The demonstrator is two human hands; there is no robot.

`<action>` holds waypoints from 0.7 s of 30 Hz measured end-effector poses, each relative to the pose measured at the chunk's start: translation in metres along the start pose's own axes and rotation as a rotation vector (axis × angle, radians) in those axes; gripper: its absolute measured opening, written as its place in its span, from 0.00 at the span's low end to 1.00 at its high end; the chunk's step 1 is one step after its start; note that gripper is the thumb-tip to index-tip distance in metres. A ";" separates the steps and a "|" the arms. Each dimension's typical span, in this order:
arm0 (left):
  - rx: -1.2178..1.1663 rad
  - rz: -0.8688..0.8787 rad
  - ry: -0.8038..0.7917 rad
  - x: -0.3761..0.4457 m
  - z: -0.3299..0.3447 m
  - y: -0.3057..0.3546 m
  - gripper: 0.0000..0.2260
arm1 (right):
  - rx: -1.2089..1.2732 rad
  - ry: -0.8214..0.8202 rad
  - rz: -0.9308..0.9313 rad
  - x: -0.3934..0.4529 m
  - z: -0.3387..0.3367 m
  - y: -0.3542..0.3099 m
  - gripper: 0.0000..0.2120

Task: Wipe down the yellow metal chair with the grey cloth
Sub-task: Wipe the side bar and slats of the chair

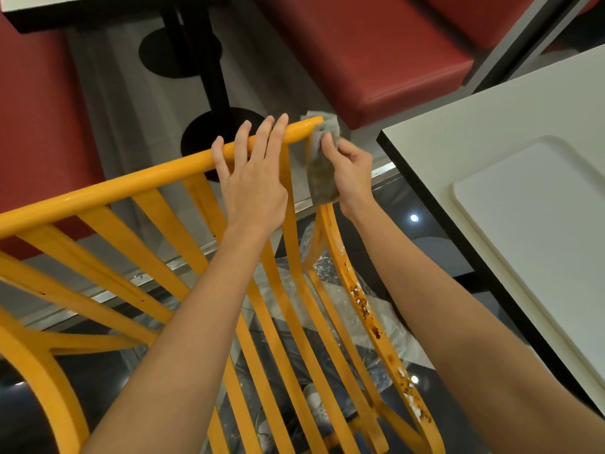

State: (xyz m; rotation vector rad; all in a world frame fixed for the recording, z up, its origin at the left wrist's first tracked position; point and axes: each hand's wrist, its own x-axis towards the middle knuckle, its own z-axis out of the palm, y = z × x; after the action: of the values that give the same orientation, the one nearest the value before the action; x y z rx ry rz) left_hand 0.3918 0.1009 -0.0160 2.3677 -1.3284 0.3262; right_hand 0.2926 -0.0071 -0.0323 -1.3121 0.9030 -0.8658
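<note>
The yellow chair [137, 181] stands close beside the white table [474, 132] edge, with a narrow gap of dark glossy floor [435, 237] between them. Beyond the chair is a red bench [376, 54]. The left hand [253, 178] lies with straight fingers over the chair's top rail. The right hand [352, 175] pinches the grey cloth [322, 165] around the rail's corner nearest the table.

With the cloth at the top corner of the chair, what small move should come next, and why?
Probably slide the grey cloth in the right hand down the yellow chair's right rail, since reddish-brown and white stains sit lower on that rail. The left hand rests on the top bar.
</note>
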 end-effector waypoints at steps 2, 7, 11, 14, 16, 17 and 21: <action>-0.003 0.003 0.000 0.000 -0.001 0.000 0.33 | -0.024 -0.001 -0.104 0.001 0.002 0.000 0.07; 0.017 0.015 -0.003 0.001 0.000 -0.003 0.34 | -0.241 0.037 -0.104 -0.029 -0.025 0.052 0.17; 0.017 0.017 0.001 0.001 0.002 -0.002 0.34 | -0.323 0.013 0.068 -0.065 -0.063 0.091 0.16; 0.009 0.009 0.008 0.000 0.003 -0.001 0.33 | -0.310 0.038 0.150 -0.080 -0.074 0.096 0.17; 0.014 0.010 0.010 0.000 0.002 0.000 0.33 | -0.306 0.049 0.103 -0.071 -0.065 0.087 0.16; 0.020 0.013 0.011 0.000 0.002 -0.001 0.33 | -0.300 0.051 0.057 -0.063 -0.057 0.082 0.16; 0.035 0.018 0.006 0.000 0.001 -0.003 0.33 | -0.198 0.069 -0.017 -0.037 -0.034 0.070 0.14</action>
State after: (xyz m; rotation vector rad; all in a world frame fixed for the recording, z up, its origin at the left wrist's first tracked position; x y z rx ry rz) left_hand 0.3940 0.1016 -0.0171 2.3827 -1.3527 0.3636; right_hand 0.2478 0.0177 -0.1017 -1.4683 1.0546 -0.8562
